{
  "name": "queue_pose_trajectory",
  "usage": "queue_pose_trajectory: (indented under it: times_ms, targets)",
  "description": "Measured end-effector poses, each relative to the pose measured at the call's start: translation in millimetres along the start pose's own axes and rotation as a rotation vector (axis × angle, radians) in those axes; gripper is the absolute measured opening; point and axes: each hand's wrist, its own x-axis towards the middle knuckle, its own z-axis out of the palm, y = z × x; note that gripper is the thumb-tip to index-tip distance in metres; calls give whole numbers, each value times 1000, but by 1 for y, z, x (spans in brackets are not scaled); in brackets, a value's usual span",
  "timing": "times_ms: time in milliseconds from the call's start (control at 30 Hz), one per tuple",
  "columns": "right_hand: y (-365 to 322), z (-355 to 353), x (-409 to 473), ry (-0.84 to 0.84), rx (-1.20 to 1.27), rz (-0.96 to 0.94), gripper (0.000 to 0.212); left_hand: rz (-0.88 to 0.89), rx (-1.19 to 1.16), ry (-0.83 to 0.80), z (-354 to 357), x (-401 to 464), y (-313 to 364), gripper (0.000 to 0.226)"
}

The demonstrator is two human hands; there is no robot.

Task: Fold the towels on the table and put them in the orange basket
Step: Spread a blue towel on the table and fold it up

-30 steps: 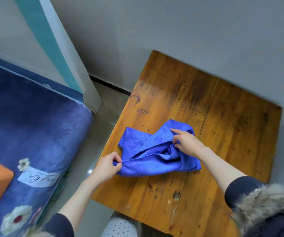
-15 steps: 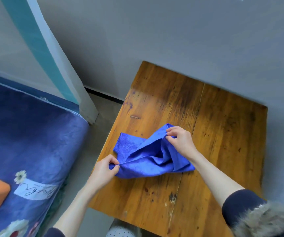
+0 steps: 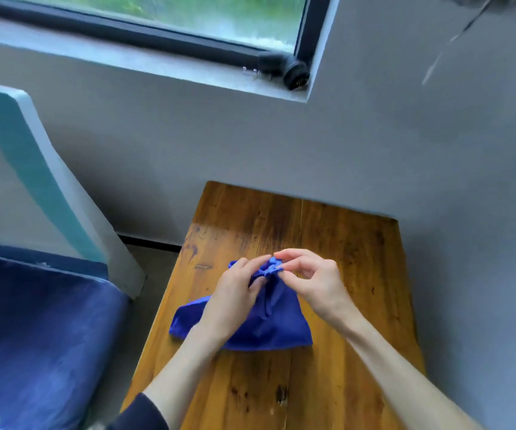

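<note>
I see the towel (image 3: 269,324) lying on the table (image 3: 343,305), its far end gathered between my left hand (image 3: 235,293) and right hand (image 3: 315,280). A bed (image 3: 39,336) sits left of the table, a window (image 3: 157,13) behind.

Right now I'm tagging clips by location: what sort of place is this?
Probably a bedroom at home: a blue plush bed cover, a worn wooden table against the wall, and a window.

Soft daylight from window (image 3: 157,13); edges blurred, perhaps motion.
</note>
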Motion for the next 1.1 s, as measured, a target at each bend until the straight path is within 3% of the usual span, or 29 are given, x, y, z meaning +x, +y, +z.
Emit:
queue_pose_trajectory:
  times_ms: [133,233,467,633,833,1000,1100]
  targets:
    - [-16,-36,-14,86,39,-56,15,130,-33,72,0,8,35,15]
    - [-17,-63,-26,141,39,-103,19,189,-55,31,-4,14,52,10]
    - [-14,-93,-45,219,-303,-381,8,175,-137,-172,-9,23,90,17]
    - [-17,-100,-47,281,-487,-534,6,110,-216,-224,-11,26,105,11]
    - [-27,-103,-44,381,-190,-359,11,125,-177,-216,-18,31,114,14]
    - [-39,-107,-36,364,-165,-320,20,194,-116,-233,-30,40,123,18]
    - [-43,-121,-31,356,-21,-277,23,211,-73,-179,-43,46,121,15]
